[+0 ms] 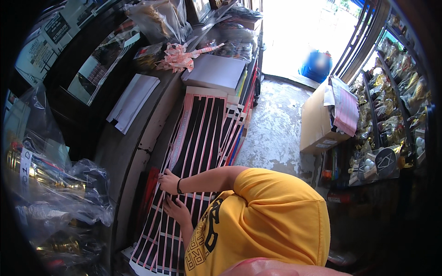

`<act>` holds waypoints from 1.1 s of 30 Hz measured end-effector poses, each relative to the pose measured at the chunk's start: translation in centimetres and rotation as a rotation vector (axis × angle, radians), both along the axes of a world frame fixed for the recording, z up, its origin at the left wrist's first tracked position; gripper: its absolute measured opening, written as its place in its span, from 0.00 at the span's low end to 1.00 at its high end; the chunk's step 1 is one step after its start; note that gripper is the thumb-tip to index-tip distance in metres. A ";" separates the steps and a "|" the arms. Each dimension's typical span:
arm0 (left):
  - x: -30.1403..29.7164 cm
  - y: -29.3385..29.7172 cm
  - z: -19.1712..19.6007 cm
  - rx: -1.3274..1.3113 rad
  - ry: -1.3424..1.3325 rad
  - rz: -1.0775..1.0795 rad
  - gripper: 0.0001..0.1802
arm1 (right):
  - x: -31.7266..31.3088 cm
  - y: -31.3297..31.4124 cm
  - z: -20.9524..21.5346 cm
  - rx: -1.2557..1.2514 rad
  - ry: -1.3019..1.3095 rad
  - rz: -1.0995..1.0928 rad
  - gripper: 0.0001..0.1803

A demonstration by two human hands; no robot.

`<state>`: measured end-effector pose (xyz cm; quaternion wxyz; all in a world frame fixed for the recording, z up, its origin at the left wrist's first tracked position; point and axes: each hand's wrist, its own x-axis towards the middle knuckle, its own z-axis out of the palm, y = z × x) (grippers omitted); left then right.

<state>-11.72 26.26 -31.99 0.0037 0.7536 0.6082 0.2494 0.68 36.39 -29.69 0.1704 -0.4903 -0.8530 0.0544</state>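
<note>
Long printed sheets point(197, 138), black with pink-and-white lengthwise stripes, lie stacked and partly fanned out in front of me. My right hand point(170, 182), with a dark band at its wrist, has its fingers bent round the left edge of the top sheets, pinching a narrow striped strip there. Just nearer, my left hand point(177, 210) lies flat on the sheets with its fingers spread. The sheets' near ends spread apart below my hands, and my yellow sleeve and shirt cover part of their right side.
A white paper stack point(214, 71) rests at the sheets' far end, beside a crumpled pink-striped plastic bag point(179, 57). White papers point(133, 102) lie on the dark ledge. Plastic-wrapped trophies point(46, 175) stand at left. A cardboard box point(322, 122) stands on the floor near shelves at right.
</note>
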 end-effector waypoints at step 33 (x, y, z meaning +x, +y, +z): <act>0.2 1.0 -0.7 -0.094 0.267 0.095 0.21 | -0.9 -0.9 -1.7 0.065 0.000 0.213 0.11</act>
